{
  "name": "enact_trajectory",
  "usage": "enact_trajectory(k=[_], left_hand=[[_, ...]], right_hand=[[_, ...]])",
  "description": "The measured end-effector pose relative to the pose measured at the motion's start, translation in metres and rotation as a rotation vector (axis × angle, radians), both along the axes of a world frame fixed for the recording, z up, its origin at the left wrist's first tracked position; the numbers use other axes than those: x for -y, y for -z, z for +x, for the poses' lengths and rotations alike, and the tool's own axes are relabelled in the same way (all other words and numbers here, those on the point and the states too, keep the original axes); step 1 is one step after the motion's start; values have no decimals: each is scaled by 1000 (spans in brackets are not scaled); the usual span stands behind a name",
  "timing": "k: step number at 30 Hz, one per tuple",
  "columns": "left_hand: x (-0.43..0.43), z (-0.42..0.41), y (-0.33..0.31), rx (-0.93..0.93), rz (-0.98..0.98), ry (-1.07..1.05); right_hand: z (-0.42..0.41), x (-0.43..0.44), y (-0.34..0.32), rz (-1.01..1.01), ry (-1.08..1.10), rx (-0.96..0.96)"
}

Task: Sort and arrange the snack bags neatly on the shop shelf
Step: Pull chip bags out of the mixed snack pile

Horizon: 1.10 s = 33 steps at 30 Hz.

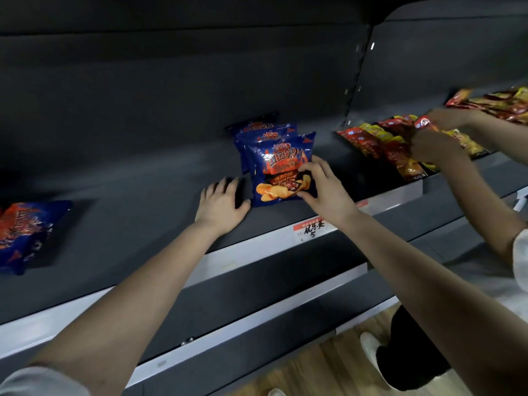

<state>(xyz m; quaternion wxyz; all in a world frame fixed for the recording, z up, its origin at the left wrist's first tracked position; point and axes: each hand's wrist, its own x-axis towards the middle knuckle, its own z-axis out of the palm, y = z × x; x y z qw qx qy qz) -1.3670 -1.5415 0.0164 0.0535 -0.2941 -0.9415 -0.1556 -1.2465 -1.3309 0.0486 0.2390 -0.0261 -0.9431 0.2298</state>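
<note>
The front blue snack bag (281,167) stands upright on the dark shelf (143,210), its face towards the camera, with two or three more blue bags (263,131) lined up close behind it. The right hand (325,190) grasps this front bag at its right edge, fingers curled over the printed face and thumb at the lower corner. The left hand (221,205) lies released, palm down on the shelf just left of the bag, fingers straight and the thumb tip almost at the bag's lower left corner. Well apart at the far left, another blue bag (25,232) lies flat on the same shelf. A handwritten price label (313,228) sits on the shelf's front strip below the right wrist. To the right, a second person's hand (437,147) handles red and yellow packets (380,141).
</note>
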Motion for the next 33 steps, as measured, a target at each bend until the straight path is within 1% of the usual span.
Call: enact_trajectory(k=[6,10,14,16,21,26,33], left_hand=[[2,2,1,-27,-15,-19],[0,4,2,-8,-15,-40],[2,5,2,-13,-3,-61],[1,5,1,-11,-10,-67],[4,1,-3,-2,-8,-86],[34,-4,-6,16,-14,-179],[98,-3,-15,-43,-3,-307]], right_hand=[[-9,2,8,-7,6,9],[-11,5,13,-11,20,-2],[-8,12,10,70,88,-75],[-8,17,5,105,79,-126],[-19,34,-16,128,-20,-239],[-41,64,-31,153,-160,-339],[-77,130,-28,109,-326,-286]])
